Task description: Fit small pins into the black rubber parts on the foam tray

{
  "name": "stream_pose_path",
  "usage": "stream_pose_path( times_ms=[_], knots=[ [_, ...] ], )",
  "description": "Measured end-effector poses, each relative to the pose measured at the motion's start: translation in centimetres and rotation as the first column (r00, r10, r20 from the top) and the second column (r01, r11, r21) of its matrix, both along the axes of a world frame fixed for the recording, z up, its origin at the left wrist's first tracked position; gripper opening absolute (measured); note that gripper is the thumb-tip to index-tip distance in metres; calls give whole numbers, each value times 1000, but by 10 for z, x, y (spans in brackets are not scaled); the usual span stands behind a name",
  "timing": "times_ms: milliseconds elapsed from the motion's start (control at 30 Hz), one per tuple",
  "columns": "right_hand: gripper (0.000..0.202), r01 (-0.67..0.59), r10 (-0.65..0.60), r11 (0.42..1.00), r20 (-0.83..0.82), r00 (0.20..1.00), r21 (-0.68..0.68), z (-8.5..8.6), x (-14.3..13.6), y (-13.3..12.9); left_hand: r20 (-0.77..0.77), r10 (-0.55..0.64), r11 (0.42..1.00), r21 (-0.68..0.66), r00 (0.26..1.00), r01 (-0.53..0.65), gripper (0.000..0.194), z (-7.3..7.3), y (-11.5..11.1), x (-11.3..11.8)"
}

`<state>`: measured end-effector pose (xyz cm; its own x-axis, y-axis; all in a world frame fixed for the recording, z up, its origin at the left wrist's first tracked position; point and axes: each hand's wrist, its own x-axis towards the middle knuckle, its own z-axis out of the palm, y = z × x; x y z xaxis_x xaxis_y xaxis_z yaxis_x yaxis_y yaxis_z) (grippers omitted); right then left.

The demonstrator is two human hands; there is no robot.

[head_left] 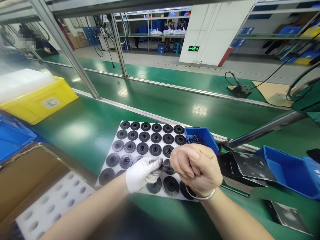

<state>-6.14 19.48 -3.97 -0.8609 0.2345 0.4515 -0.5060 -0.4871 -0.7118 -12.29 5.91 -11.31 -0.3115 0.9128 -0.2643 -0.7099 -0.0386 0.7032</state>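
Observation:
My left hand [145, 173], in a white glove with dark smudged fingertips, pinches a small dark part [165, 165] over the foam tray. My right hand [196, 168], bare with a bracelet at the wrist, is closed at the other side of that part; its fingertips are partly hidden. Beneath both hands lies a white foam tray [113, 138] bearing rows of round black discs [155, 149] with raised centres. Behind my right hand, at the tray's back right corner, a small blue bin [208, 137] holds small dark pieces [196, 139].
At the left are a yellow crate [50, 100], a blue bin [15, 136] and a cardboard box [37, 160] with perforated foam [65, 195]. Dark plates [252, 166] and a blue bin [290, 173] stand right. A metal rail [160, 116] runs behind the tray. People sit farther off.

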Motion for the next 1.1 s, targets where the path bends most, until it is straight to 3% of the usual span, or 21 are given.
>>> stream_pose_path(
  times_ms=[100,167,267,333,467,567,700,833,967,1033,1100],
  knots=[
    [45,-54,55,998,20,998,-34,-2,-7,-1,-90,12,999,-32,996,-15,39,11,2,-1],
    [45,-56,57,998,12,998,-32,1,-15,2,-304,66,991,-94,950,-98,36,20,4,-8],
    [45,-21,21,1000,10,1000,-15,11,-36,9,-703,76,969,-116,707,-219,26,32,10,-33],
    [45,0,0,1000,43,999,5,15,-57,14,-856,63,962,-84,513,-259,21,34,16,-58],
    [45,92,-99,989,52,994,119,6,-107,24,-977,33,949,-35,210,-312,14,29,36,-115],
    [47,165,-184,954,52,982,250,-12,-141,30,-995,6,964,-21,100,-265,15,20,50,-150],
    [48,179,-226,938,135,965,297,-39,-171,39,-997,-78,976,-77,2,-202,20,4,59,-173],
    [47,184,-237,944,172,956,275,-62,-187,44,-978,-201,950,-180,-57,-256,19,-13,63,-179],
    [47,160,-219,952,215,952,262,-79,-196,48,-966,-234,936,-192,-115,-294,15,-23,67,-182],
    [47,117,-181,959,240,954,256,-84,-197,51,-972,-223,934,-192,-71,-300,13,-22,66,-184],
    [47,31,-104,965,271,957,260,-86,-197,54,-983,-160,929,-180,86,-324,12,-17,61,-186]
  ],
)
